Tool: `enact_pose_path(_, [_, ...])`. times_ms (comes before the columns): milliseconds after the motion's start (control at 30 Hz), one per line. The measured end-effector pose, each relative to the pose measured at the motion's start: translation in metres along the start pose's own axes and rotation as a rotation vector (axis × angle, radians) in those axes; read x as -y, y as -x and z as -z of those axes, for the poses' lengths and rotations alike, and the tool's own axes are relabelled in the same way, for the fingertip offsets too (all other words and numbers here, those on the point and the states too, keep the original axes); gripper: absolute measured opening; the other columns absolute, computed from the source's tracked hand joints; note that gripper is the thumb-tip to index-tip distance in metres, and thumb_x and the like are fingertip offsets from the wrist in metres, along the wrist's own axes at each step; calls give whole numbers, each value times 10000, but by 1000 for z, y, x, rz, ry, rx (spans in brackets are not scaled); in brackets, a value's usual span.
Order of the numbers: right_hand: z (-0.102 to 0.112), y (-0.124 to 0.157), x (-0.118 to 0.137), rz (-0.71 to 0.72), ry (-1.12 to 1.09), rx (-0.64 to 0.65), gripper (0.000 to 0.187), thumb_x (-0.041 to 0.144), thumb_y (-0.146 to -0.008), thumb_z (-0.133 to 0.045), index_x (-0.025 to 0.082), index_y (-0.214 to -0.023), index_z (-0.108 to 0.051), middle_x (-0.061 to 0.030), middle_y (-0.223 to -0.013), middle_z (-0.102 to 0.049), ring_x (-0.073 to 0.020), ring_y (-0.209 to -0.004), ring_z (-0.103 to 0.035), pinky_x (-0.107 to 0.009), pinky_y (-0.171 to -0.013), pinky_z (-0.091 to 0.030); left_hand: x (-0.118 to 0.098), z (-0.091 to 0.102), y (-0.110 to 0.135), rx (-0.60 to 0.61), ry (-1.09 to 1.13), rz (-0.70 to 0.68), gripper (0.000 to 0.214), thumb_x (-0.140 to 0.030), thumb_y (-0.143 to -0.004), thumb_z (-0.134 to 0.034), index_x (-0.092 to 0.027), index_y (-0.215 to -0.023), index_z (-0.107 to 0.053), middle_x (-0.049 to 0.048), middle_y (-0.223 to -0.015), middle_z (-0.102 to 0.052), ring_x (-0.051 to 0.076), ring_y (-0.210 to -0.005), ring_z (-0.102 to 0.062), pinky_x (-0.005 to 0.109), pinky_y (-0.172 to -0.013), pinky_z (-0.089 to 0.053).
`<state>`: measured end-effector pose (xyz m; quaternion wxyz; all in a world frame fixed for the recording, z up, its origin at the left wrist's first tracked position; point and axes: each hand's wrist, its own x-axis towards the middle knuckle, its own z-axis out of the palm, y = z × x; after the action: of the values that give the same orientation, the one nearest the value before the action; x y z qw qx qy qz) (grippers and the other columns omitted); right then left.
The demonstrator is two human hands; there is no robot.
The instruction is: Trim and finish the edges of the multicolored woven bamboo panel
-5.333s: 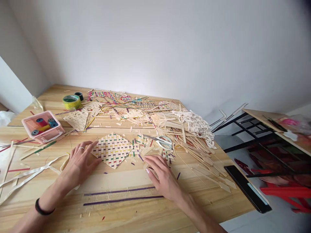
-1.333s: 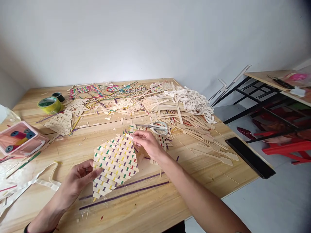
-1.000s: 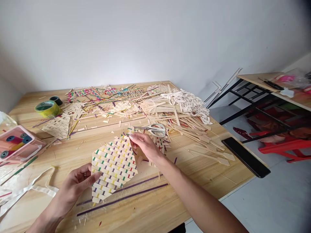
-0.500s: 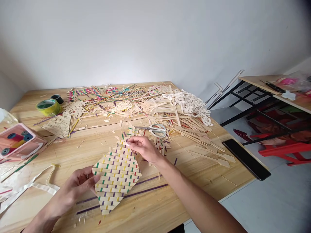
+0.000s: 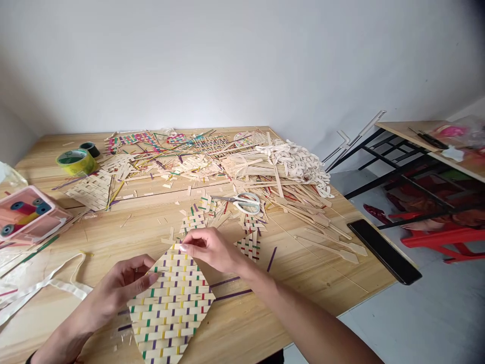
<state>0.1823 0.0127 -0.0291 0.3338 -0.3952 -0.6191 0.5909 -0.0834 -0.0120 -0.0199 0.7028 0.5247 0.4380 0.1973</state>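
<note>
A woven bamboo-strip sheet (image 5: 172, 303), pale with purple, green, yellow and red bits, is held tilted above the table's near side. My left hand (image 5: 121, 288) is closed on its upper left edge, thumb on the front face. At the top corner, my right hand (image 5: 208, 247) pinches the sheet between thumb and fingers. Purple strips (image 5: 233, 293) lie on the table behind and below it. Cut woven pieces (image 5: 192, 221) and white-handled scissors (image 5: 246, 202) lie just beyond my right hand.
Loose strips and scraps (image 5: 189, 169) cover the table's back. White ribbon (image 5: 299, 162) is heaped at right, near flat wooden sticks (image 5: 333, 247) and a black phone-like slab (image 5: 382, 250). At left stand yellow tape (image 5: 78, 162) and a pink box (image 5: 34, 217) of thread spools.
The woven sheet has come down and toward me, slightly left. My right hand moved with it, still pinching the top corner. The cut pieces behind it now show more.
</note>
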Motion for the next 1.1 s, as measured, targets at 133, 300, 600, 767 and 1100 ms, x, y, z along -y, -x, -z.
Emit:
enact_pose_path(133, [-5,2,0,15,58,28,265,424,-942,-691,172,-885,-750,-32,-817,-708,-164,-726,-599,-269,-669,-442,0,0,0,19,-37,1,320,-527,-923,-721,-215,-923,-795,78,-881,-791,226,-771,-672,270,-684,-498])
enact_pose_path(300, [-7,4,4,53,143,32,280,410,-981,-645,175,-843,-708,-11,-771,-671,-145,-685,-558,-261,-637,-398,0,2,0,-19,-106,-5,368,-563,-926,-700,-209,-854,-771,51,-808,-759,199,-734,-635,251,-666,-478])
enact_pose_path(600, [14,2,9,211,401,-119,258,244,-995,-594,180,-749,-634,12,-693,-585,-121,-611,-478,-252,-597,-344,6,9,0,-147,-29,22,416,-599,-871,-748,-190,-796,-734,53,-749,-727,186,-671,-608,241,-598,-462])
enact_pose_path(767, [55,5,15,242,531,-306,128,128,-971,-619,158,-918,-732,-47,-876,-736,-145,-727,-617,-243,-672,-437,3,12,1,-209,27,46,422,-612,-847,-768,-197,-786,-718,21,-720,-690,159,-634,-574,213,-561,-445])
enact_pose_path(1100, [76,19,15,-24,817,79,161,73,-754,-866,182,-844,-788,-12,-876,-754,-165,-796,-657,-249,-714,-438,0,18,0,-285,106,68,439,-602,-789,-828,-185,-773,-692,1,-694,-660,136,-601,-564,192,-532,-437])
